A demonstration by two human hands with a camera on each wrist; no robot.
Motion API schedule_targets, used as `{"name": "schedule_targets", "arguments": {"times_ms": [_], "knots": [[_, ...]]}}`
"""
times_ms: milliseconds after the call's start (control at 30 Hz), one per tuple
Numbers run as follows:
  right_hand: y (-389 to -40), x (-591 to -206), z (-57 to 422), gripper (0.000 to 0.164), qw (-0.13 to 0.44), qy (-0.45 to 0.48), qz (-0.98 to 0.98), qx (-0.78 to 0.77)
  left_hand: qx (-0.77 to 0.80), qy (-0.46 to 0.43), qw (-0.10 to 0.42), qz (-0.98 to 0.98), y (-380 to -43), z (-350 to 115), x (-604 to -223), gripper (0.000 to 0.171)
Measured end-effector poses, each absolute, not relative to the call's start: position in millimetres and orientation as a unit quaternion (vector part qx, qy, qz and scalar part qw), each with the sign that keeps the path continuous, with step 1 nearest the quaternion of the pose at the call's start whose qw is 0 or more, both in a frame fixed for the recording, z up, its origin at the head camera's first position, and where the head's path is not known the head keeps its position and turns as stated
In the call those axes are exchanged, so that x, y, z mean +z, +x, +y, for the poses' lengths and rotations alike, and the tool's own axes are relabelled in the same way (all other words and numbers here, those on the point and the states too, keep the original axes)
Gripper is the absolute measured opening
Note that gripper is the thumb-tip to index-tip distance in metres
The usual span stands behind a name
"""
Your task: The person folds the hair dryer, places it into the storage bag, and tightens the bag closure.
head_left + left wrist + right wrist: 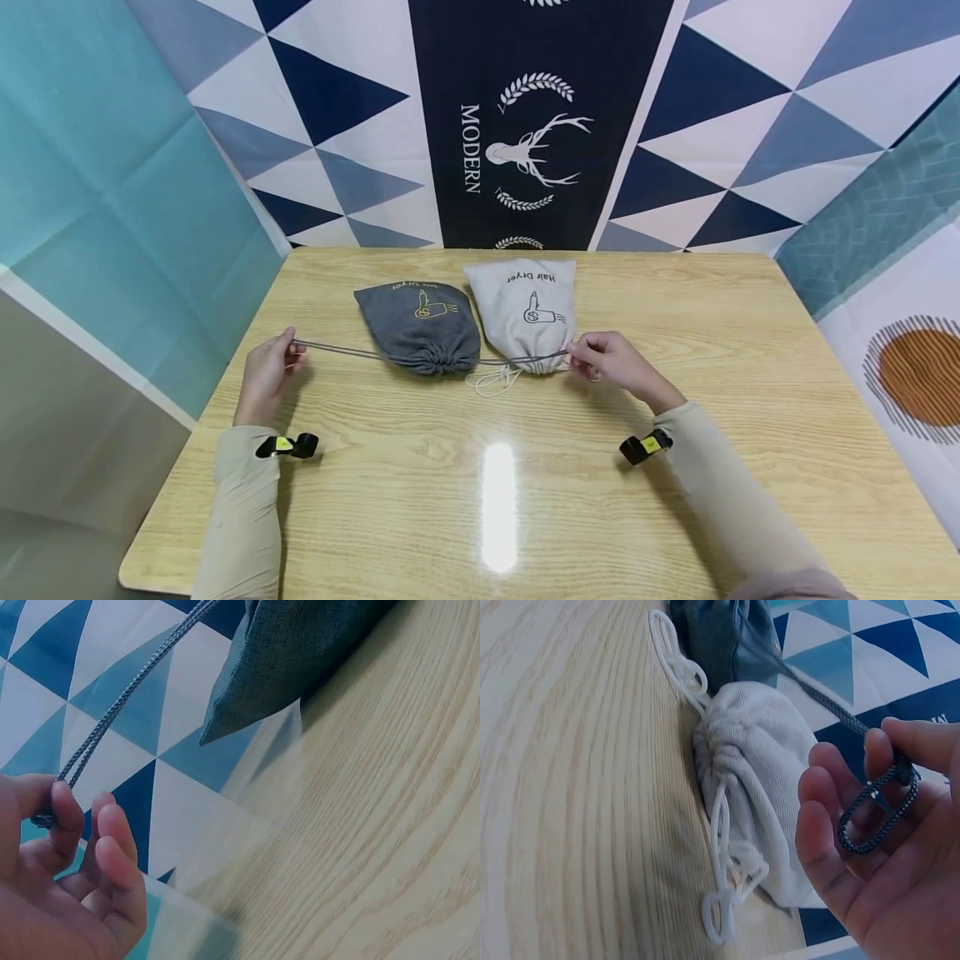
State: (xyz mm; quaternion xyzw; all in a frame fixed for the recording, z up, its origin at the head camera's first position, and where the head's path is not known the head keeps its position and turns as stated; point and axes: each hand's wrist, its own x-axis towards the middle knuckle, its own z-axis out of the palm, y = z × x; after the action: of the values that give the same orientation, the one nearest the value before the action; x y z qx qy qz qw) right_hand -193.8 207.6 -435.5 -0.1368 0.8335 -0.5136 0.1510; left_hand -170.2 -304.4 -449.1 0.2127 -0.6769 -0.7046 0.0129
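Observation:
A dark grey drawstring bag (pixel 390 312) with a yellow hair dryer print lies on the table, its mouth gathered tight toward me. My left hand (pixel 266 371) pinches the end of its grey drawstring (pixel 112 709) between thumb and forefinger. On the other side, my right hand (pixel 611 360) pinches the opposite drawstring end, and a small cord loop (pixel 877 817) hangs over the palm in the right wrist view. Both cords stretch taut sideways from the bag's neck. The right cord passes in front of a cream drawstring bag (pixel 517 292), also gathered shut.
White drawstrings (pixel 721 915) of the cream bag trail onto the wooden table (pixel 390 500). Behind the table's far edge hangs a patterned cloth (pixel 345 100) with triangles and a deer print. Teal cloth (pixel 97 183) hangs on the left. A camera band (pixel 288 446) sits on each wrist.

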Motion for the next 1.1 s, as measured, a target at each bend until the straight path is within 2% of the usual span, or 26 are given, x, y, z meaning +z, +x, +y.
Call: {"name": "schedule_targets", "arguments": {"times_ms": [400,1100], "knots": [[-192,-442,224,0.036,0.163,-0.137,0.84,-0.499,-0.668,0.24,0.03,-0.704,-169,-306,-452,0.035],[-189,-448,241,0.036,0.167,-0.114,0.854,-0.48,-0.659,0.289,0.065,-0.691,-167,-307,-452,0.027]]}}
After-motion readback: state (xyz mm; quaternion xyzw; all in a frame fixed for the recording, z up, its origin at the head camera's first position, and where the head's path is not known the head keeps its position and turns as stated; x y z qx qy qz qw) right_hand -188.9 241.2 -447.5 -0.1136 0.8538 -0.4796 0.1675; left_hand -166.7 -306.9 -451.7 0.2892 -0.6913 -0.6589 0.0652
